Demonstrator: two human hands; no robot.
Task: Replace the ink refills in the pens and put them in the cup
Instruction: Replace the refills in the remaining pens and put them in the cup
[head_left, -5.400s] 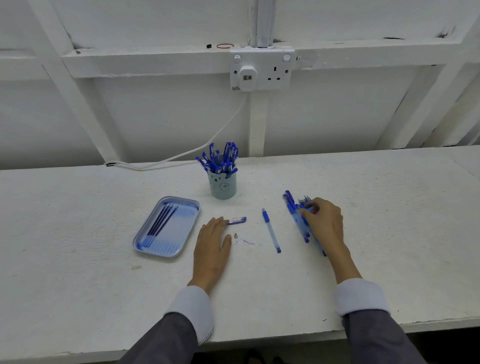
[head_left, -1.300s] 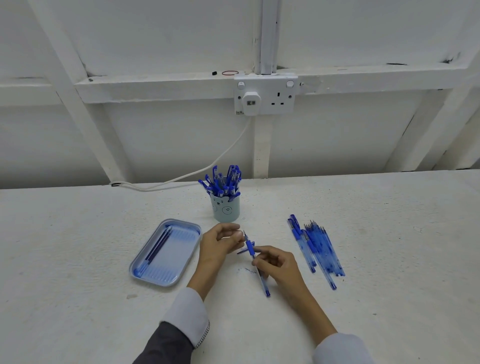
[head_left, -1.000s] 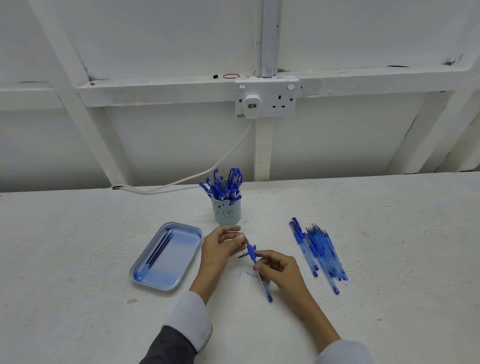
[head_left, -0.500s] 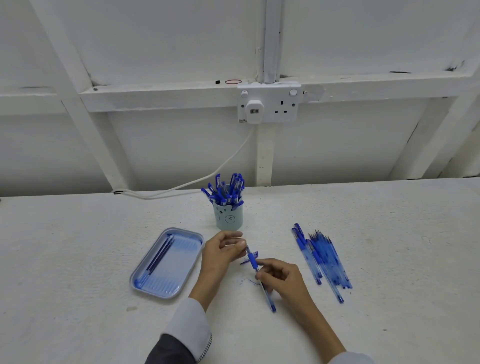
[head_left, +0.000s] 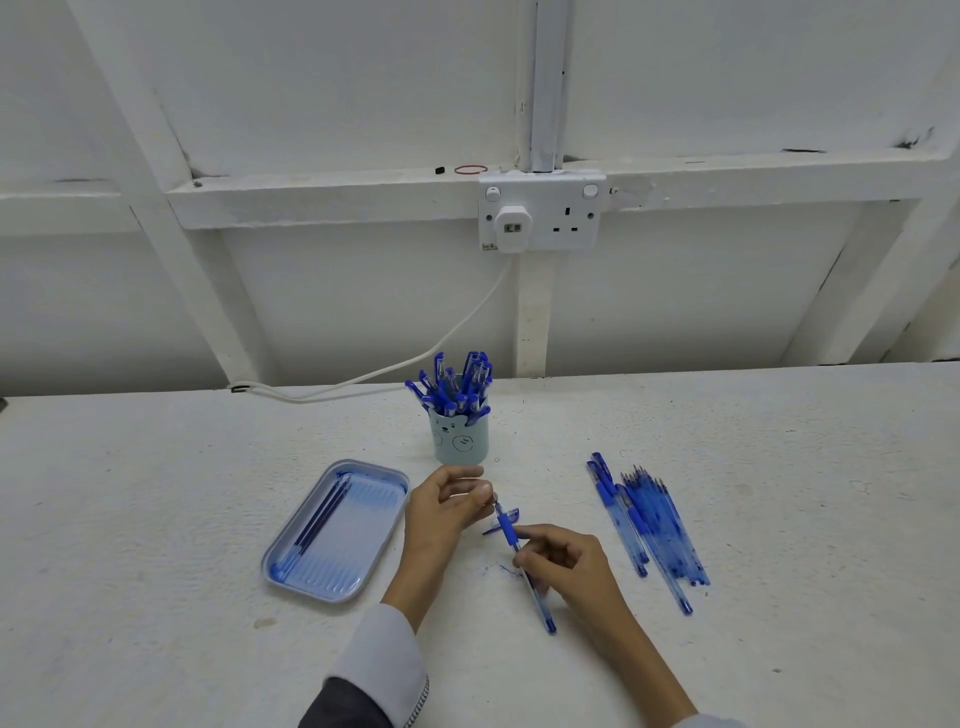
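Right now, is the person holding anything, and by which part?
One blue pen, with both hands: the right hand grips its clear barrel just behind the blue grip, the left hand pinches its tip end.

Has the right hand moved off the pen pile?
Yes: right hand moved left off the pen pile, now grips a pen before the cup.

Glossy plastic tray (head_left: 363, 525); rough matt white table (head_left: 156, 493).

Cup (head_left: 460, 439), frame centre: pale teal, bear-face line drawing. Pens (head_left: 457, 384) in it: blue caps. Tray (head_left: 363, 535), lower left: light blue, ribbed stripes (its refills (head_left: 322, 512) dark blue). Table (head_left: 156, 493): white, speckled.
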